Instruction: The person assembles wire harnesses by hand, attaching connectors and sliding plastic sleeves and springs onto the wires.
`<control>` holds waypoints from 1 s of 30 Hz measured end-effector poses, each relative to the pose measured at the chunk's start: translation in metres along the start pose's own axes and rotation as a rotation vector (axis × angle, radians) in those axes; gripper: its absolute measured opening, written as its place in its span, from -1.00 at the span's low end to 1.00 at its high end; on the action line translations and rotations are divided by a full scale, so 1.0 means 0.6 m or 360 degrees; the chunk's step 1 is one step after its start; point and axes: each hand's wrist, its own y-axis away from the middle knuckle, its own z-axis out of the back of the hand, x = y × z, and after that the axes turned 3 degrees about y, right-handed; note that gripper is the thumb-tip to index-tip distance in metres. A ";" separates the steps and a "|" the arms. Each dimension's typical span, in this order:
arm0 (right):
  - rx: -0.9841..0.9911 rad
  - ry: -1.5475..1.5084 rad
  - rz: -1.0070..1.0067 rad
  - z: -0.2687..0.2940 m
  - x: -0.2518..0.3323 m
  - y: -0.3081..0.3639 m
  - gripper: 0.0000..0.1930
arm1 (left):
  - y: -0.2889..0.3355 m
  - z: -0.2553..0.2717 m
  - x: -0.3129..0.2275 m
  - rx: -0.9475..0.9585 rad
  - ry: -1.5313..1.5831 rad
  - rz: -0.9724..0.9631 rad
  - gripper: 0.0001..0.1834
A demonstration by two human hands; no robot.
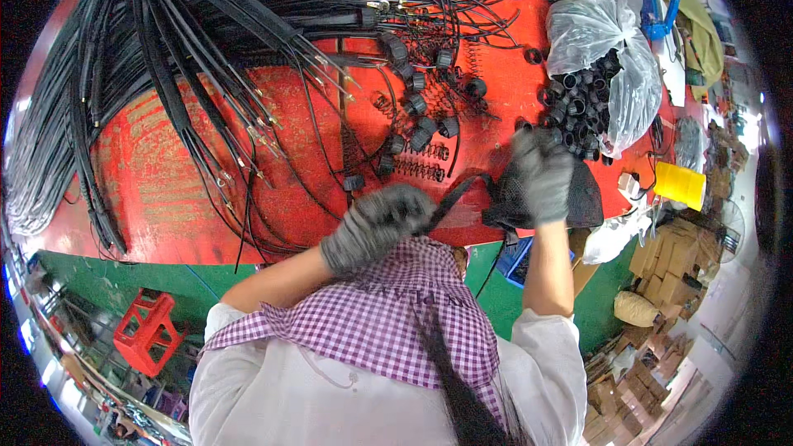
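Observation:
My left hand [384, 219], in a dark grey glove, is closed over the table's near edge. A black strap [454, 198] runs from beside its fingertips toward a black, rounded piece [585, 194] that looks like fabric. What lies inside its fingers is hidden. My right hand [543, 169], gloved too, is smeared by motion above that black piece, close to a pile of black plastic caps [578, 103]. Ahead of my left hand, several ribbed black knobs [424, 128] and coil springs [421, 169] lie on the red table [157, 165].
Long bundles of black cables [91, 107] with metal tips cover the left and far table. A clear plastic bag [591, 25] stands by the caps. At the right are a blue tool [657, 12] and a yellow block [680, 186]. A red stool [149, 332] stands lower left.

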 end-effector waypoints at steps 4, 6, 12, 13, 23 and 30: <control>-0.0270 0.0781 -0.0248 0.065 -0.133 -0.131 -0.36 | -0.030 0.019 -0.072 -0.0188 0.0361 0.0600 -0.65; -0.0133 0.1254 -0.0401 0.087 -0.145 -0.149 -0.27 | -0.042 0.022 -0.081 -0.0272 0.0210 0.0568 -0.67; -0.0190 0.0969 0.0430 0.115 -0.145 -0.092 -0.66 | -0.050 0.035 -0.078 -0.0167 -0.0291 0.0258 -0.60; 0.0128 0.0397 0.0100 0.077 -0.065 -0.073 -0.69 | -0.052 0.037 -0.078 -0.0155 -0.0383 0.0190 -0.55; 0.0492 0.0466 0.0873 -0.040 0.097 -0.036 -0.55 | -0.051 0.048 -0.123 -0.0132 -0.0163 0.0319 -0.64; 0.0735 -0.0325 0.0115 -0.064 0.101 -0.020 -0.46 | -0.054 0.071 -0.112 -0.0588 0.0076 0.0005 -0.79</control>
